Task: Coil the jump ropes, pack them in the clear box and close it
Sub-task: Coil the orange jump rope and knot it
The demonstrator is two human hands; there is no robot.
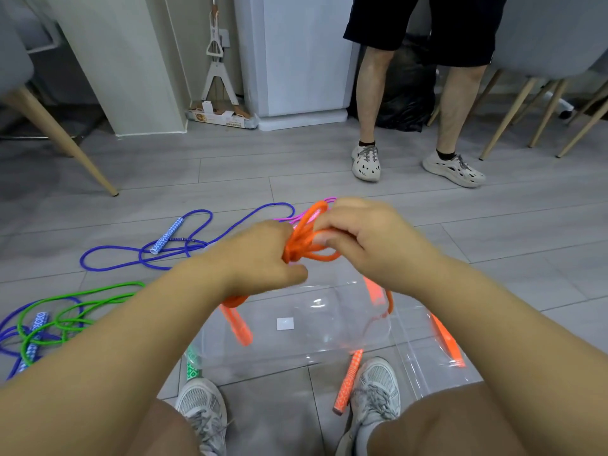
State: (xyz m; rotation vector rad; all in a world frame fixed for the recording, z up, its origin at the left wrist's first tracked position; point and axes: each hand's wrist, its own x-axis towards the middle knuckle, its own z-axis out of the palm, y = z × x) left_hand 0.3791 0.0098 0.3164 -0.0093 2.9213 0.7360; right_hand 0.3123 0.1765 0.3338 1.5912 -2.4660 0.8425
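left hand (260,255) and right hand (362,238) both curled round the orange rope (309,248) bundle, mid-frame, above the clear box (329,343) at lower centre. risk: loops look loose and could spring apart if a grip eases; dangling handle (238,327) may snag the box wall. pink rope (330,199) mostly hidden behind right hand; box lid hard to make out.

Single wide-angle view, worn at head height. Faced forward and steeply down onto the floor (230,166). Sat close above the wearer's forearms, with left hand (260,255) and right hand (365,238) near frame centre, own knees (460,432) and shoes (375,386) at the lower edge. Reached as far as chair legs (62,138) and a bystander's legs (371,93) along the top.
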